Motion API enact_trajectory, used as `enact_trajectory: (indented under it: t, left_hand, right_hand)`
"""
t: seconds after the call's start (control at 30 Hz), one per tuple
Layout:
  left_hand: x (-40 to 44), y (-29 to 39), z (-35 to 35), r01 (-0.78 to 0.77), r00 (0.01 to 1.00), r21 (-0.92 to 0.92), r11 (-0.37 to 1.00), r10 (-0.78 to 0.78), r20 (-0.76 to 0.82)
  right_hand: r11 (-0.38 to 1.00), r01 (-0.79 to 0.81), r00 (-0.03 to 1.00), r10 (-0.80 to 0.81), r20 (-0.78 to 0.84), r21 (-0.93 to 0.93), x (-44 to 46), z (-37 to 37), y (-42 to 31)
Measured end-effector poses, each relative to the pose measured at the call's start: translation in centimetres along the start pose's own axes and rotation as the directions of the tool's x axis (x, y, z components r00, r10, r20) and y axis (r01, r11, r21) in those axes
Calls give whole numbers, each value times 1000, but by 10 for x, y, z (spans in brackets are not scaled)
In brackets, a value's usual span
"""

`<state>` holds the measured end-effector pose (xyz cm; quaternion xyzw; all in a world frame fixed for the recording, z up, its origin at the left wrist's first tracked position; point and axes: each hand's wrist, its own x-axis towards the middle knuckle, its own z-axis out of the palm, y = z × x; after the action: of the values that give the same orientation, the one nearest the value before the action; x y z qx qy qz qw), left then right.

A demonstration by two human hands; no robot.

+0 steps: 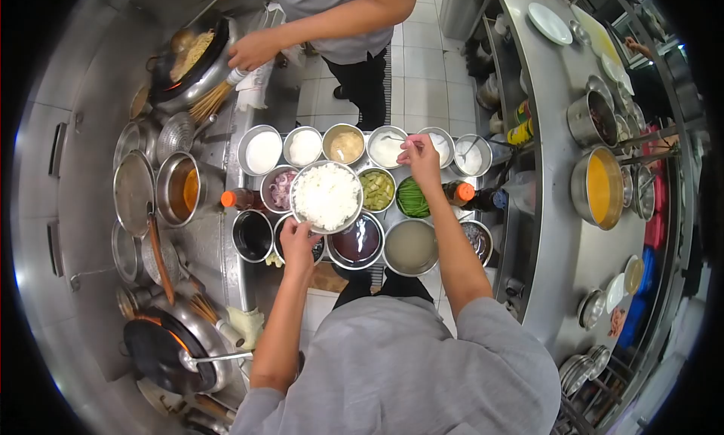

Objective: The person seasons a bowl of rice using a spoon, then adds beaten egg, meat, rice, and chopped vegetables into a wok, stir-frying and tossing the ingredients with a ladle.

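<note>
My left hand (300,245) grips the near edge of a metal bowl (332,231) full of white rice (326,194), holding it above the middle of the ingredient containers. My right hand (420,157) pinches the handle of a small spoon (395,139), its end dipping into a container of white powder (387,166). Beneath and around the bowl are sliced red onions (282,190), chopped green pieces (376,190), cut green beans (412,198) and a dark reddish liquid (356,240). Part of the container below my left hand is hidden.
Across from me a co-worker's hand (253,50) is beside a wok (188,65) of noodles. Another wok (170,356) with a ladle (188,361) sits at my left. Orange-capped bottles (240,200) flank the containers. A steel counter (554,231) with pots and plates runs along the right.
</note>
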<state>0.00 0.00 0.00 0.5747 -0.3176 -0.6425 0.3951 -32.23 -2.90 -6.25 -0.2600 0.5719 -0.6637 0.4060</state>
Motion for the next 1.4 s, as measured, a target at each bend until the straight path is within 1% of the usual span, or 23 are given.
enact_trajectory:
  t: [0.07,0.1,0.17,0.2,0.27,0.3,0.37,0.4,0.47,0.5,0.57,0.6,0.67,0.7,0.77,0.87,1.0,1.07,1.2,1.27,1.3,1.37,1.4]
  left_hand:
    - [-12,4,-8,-7,1000,-11,1000,7,-22]
    - [-4,-7,10,-12,1000,-38,999,12,-7]
    - [-15,-2,-1,3,996,-56,998,-8,-87]
    - [-13,5,-3,11,994,-46,999,-16,-112]
    - [-8,5,4,-1,995,-60,998,-5,-103]
    - [-6,4,7,-5,995,-65,998,-1,-99]
    - [-1,0,10,-12,996,-64,998,7,-92]
    - [2,-1,12,-22,996,-60,998,17,-87]
    - [6,-3,14,-19,997,-65,998,14,-73]
    - [9,-2,16,-23,998,-69,997,19,-58]
    - [12,-1,17,-26,999,-56,998,23,-49]
    - [10,5,23,-19,999,-58,998,16,-48]
    - [15,-3,15,-16,1000,-40,999,15,-12]
    - [16,-3,18,-16,1000,-42,999,15,-11]
    - [17,-2,20,-8,999,-36,999,7,-35]
    - [16,-1,21,-2,1000,-36,999,1,-28]
    - [19,-1,20,13,998,-16,1000,-14,-54]
    - [22,-6,15,-13,1000,-7,1000,12,-18]
    - [21,2,21,-3,999,-35,999,2,-51]
    - [24,2,20,-6,999,-32,999,5,-46]
    - [25,2,20,-5,999,-32,999,4,-47]
    - [28,2,20,-18,998,-30,999,17,-54]
    - [30,2,20,-17,998,-31,999,16,-56]
  right_hand:
    - [976,93,993,-105,-48,-197,-5,4,-8]
    - [969,115,991,-127,-44,-218,13,-13,-14]
    - [872,100,991,-132,-35,-479,6,-10,-16]
    - [878,103,990,-134,-34,-467,12,-7,-8]
    - [724,277,936,-353,5,-632,25,-15,1]
    - [720,279,935,-355,8,-636,25,-16,-5]
    - [615,370,871,-491,29,-696,17,-12,-22]
    - [613,368,872,-489,31,-699,18,-13,-20]
    - [673,307,944,-306,124,-673,18,-16,-16]
    - [673,305,944,-305,123,-674,18,-15,-16]
    - [624,297,913,-406,24,-723,18,-11,-16]
    - [625,296,915,-403,26,-722,18,-10,-14]
    - [708,207,965,-262,22,-675,19,-9,-9]
    - [706,208,965,-263,22,-676,20,-9,-11]
    - [772,161,963,-260,-74,-615,19,-5,-13]
    - [753,230,956,-294,-3,-616,24,-9,3]
    - [782,192,970,-242,-4,-593,22,-6,1]
    - [744,277,930,-366,-24,-608,23,-8,1]
    - [735,261,944,-329,8,-626,24,-9,5]
    - [804,220,961,-276,-19,-553,23,-8,5]
    - [804,220,961,-276,-19,-553,24,-10,10]
    - [901,124,969,-201,-146,-415,26,-15,18]
    - [901,123,969,-199,-145,-415,27,-16,21]
